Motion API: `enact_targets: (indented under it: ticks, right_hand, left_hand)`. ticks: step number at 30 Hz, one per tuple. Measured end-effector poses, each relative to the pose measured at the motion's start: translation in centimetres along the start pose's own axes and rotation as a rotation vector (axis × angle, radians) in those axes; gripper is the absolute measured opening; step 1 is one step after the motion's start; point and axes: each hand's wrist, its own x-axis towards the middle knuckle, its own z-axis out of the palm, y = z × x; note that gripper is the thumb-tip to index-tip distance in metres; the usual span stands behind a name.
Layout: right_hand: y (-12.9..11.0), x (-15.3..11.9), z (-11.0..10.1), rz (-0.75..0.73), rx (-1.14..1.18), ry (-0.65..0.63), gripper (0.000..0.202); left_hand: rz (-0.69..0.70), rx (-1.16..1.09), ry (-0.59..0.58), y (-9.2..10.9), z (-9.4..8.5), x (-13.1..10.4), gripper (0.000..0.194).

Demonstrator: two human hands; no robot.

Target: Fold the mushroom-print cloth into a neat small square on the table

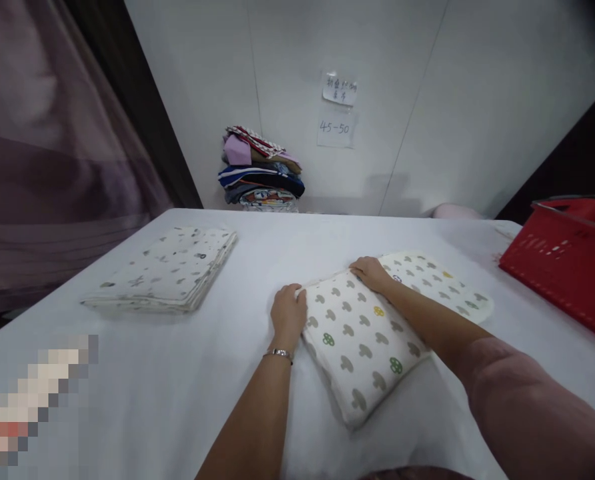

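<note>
A thick folded cloth [357, 347], white with grey, green and yellow mushrooms, lies at an angle on the white table. My left hand [288, 315] grips its left corner, the fingers curled at the edge and a bracelet on the wrist. At the far edge, my right hand [371, 273] is closed over the cloth, its fingertips partly hidden. Behind my right forearm lies more mushroom-print cloth [432, 280] with a rounded corner; whether it joins the folded one I cannot tell. Further left rests a flat folded cloth [172, 263] with small grey prints.
The white table [247, 380] reaches back to a pale wall with two handwritten papers [337, 110]. A pile of folded fabrics [262, 173] stands behind its far edge. On the right is a red basket [567, 260] with a metal handle. A dark purple curtain [52, 153] hangs left.
</note>
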Motion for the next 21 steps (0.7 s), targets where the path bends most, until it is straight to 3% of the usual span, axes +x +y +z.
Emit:
enact_targets:
  ticks: [8, 15, 21]
  right_hand:
    - [0.9, 0.1, -1.2, -0.068, -0.121, -0.056, 0.035]
    - [6.0, -0.2, -3.3, 0.03, -0.166, -0.085, 0.049]
    - [9.2, -0.5, -2.8, 0.058, -0.121, -0.04, 0.046]
  left_hand:
    - [-0.076, -0.067, -0.02, -0.2, -0.1, 0.5, 0.026]
    - [-0.102, -0.052, -0.025, -0.2, -0.4, 0.7, 0.028]
    - [-0.144, -0.051, -0.06, 0.2, -0.8, 0.8, 0.028]
